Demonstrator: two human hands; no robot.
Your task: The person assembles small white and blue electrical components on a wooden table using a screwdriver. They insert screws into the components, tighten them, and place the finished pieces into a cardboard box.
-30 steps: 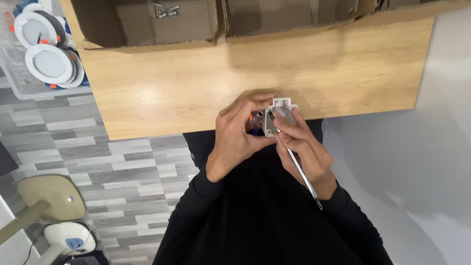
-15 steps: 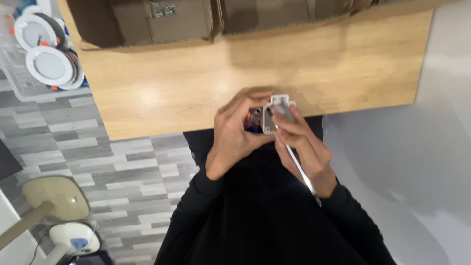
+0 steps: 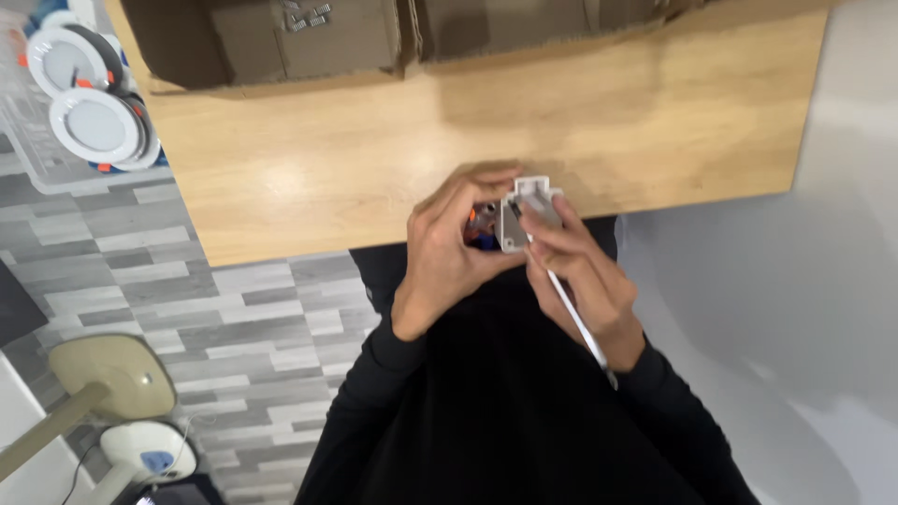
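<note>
Head view: left hand (image 3: 447, 254) clamped on small white box (image 3: 520, 217) for steadiness, right hand (image 3: 582, 271) gripping thin white tool (image 3: 572, 313) against it, near table edge (image 3: 374, 245).

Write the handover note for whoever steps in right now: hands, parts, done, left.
Left hand: grips a small white plastic box from its left side; orange and blue bits show inside.
Right hand: fingers on the box, with a thin white cable running under the hand toward the wrist.
Both are held over the near edge of the wooden table.
Done: cannot tell.
Left: box still in hand, not set down.
</note>
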